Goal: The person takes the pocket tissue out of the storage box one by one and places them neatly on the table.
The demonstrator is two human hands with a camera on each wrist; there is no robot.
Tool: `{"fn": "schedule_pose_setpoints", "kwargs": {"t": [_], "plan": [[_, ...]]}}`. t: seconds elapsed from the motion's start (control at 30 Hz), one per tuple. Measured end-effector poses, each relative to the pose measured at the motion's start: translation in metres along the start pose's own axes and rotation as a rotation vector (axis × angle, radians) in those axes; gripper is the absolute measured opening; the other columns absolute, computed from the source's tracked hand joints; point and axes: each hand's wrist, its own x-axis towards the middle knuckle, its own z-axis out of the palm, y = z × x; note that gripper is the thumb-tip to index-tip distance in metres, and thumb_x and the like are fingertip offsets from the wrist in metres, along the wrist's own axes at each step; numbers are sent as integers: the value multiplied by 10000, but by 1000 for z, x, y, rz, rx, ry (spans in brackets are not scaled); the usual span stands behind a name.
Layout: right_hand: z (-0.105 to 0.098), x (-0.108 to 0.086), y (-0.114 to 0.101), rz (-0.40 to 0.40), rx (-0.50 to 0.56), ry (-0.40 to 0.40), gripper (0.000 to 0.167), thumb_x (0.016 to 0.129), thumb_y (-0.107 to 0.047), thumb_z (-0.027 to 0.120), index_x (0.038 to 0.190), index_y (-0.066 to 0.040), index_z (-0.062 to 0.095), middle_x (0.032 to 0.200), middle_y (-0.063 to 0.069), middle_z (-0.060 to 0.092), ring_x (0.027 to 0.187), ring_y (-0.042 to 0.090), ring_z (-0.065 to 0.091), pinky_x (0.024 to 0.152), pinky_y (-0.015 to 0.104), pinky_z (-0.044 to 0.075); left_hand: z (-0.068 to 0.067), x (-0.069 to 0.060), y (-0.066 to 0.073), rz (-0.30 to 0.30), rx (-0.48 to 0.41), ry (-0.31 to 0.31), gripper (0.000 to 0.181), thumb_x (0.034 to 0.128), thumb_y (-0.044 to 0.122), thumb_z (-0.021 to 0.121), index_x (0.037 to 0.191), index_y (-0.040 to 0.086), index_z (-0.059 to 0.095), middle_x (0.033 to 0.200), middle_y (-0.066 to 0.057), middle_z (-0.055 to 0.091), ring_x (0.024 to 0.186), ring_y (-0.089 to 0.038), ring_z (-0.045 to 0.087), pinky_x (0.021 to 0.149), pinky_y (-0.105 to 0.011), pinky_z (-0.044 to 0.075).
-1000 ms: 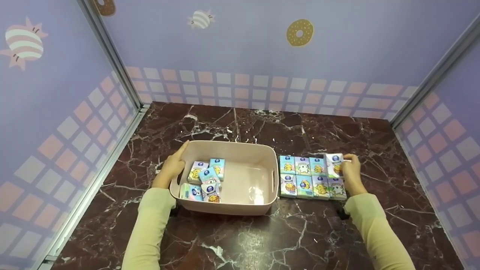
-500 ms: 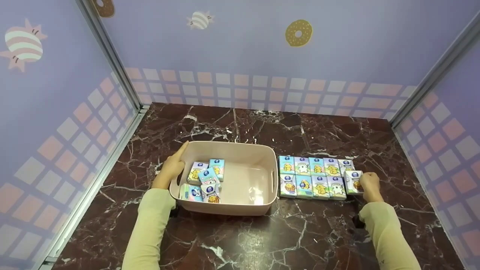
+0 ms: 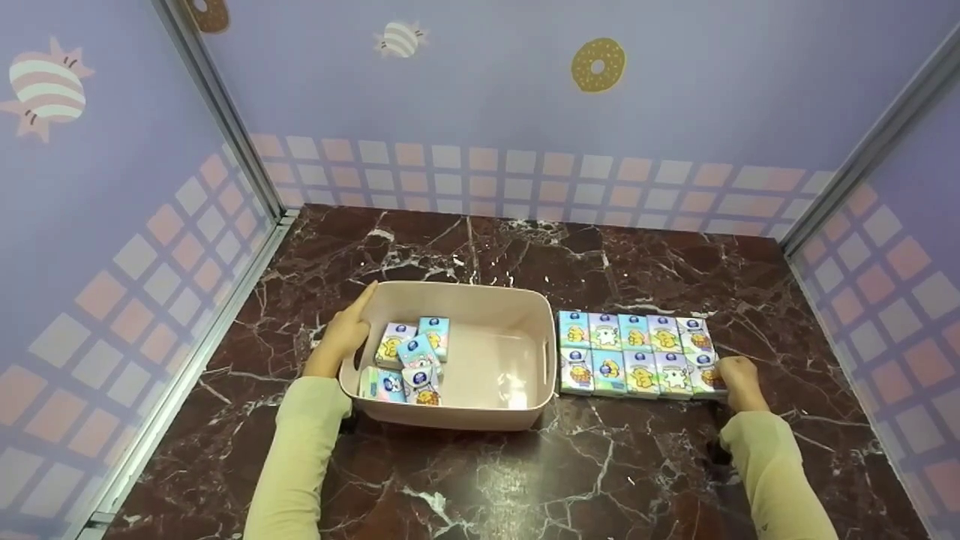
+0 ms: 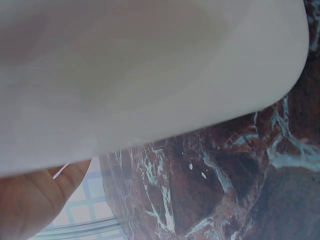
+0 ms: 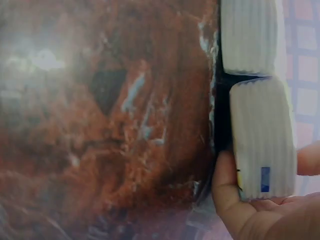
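Note:
At the left end of a beige plastic bin, my left hand holds the rim, one finger stretched along it toward the back corner. The left wrist view shows part of that hand beside the bin's wall; its other fingers are hidden. Inside the bin several small tissue packs lie loosely, some overlapping. Right of the bin, more packs lie in two tight rows. My right hand pinches the near row's rightmost tissue pack between thumb and fingers.
A dark red marbled tabletop carries everything. Purple printed panels enclose the back and both sides, with metal corner posts. The bin's right end stands close against the packs.
My right hand set one pack at the right end of the far row, then moved nearer and lowered another to the near row's end. The left hand and bin stayed put.

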Motion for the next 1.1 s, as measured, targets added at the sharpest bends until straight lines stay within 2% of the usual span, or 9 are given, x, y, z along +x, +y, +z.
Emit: {"fn": "schedule_pose_setpoints", "kwargs": {"t": [0.07,0.2,0.3,0.4,0.6,0.8,0.9,0.97,1.1], "plan": [[-1,-4,0,-18,8,-3,61,714,-13,404,776,-11,408,783,79,390,680,168,381,560,257,361,0,0,0,2,1,0,719,766,-20,371,1419,221,188,1301,-236,423,761,-336,470,677,-429,375],[-3,-14,-3,-38,-22,-31,202,759,-65,404,926,45,430,914,131,404,777,208,397,592,270,370,0,-1,2,-5,-3,-7,713,771,-22,369,1419,212,187,1306,-236,417,779,-342,471,683,-427,369],[-5,-20,-6,-28,-16,-92,357,799,-112,401,1093,88,378,1034,175,378,831,224,391,616,288,389,-1,-1,2,-13,-5,-9,715,775,-16,370,1420,229,182,1319,-225,407,782,-343,469,691,-429,370],[-6,-24,-8,-2,6,-146,442,820,-149,395,1183,93,328,1092,187,355,812,196,412,626,301,424,-1,0,2,-19,-7,-10,720,779,-12,370,1420,250,173,1332,-215,395,787,-341,469,702,-434,373],[-5,-26,-9,5,3,-173,462,821,-153,377,1205,95,313,1082,182,366,763,159,443,623,308,443,-1,0,2,-18,-1,-12,721,781,-12,367,1422,249,164,1324,-227,398,755,-344,471,674,-426,377],[-5,-28,-10,7,1,-200,483,833,-167,378,1233,90,294,1063,173,375,729,140,464,630,321,457,-1,0,1,-7,0,-1,710,779,0,365,1420,240,177,1326,-224,395,834,-371,481,739,-482,382],[-5,-21,-6,12,-3,-207,503,833,-179,387,1248,86,287,1070,177,382,736,144,472,621,312,456,-1,0,1,-10,-1,0,712,778,3,368,1419,247,180,1332,-213,396,835,-369,475,742,-478,377],[-5,-8,2,-4,-22,-186,480,836,-183,394,1229,83,316,1081,180,389,766,158,471,600,272,446,-1,0,1,-10,-3,-1,714,778,1,368,1420,247,175,1334,-213,394,827,-365,470,734,-471,374],[-3,24,19,-76,-70,-110,441,844,-189,398,1190,83,366,1155,210,388,943,244,429,706,290,412,-1,-1,1,-7,-4,-2,713,779,1,372,1421,242,175,1333,-218,392,816,-355,467,721,-458,371]]}}
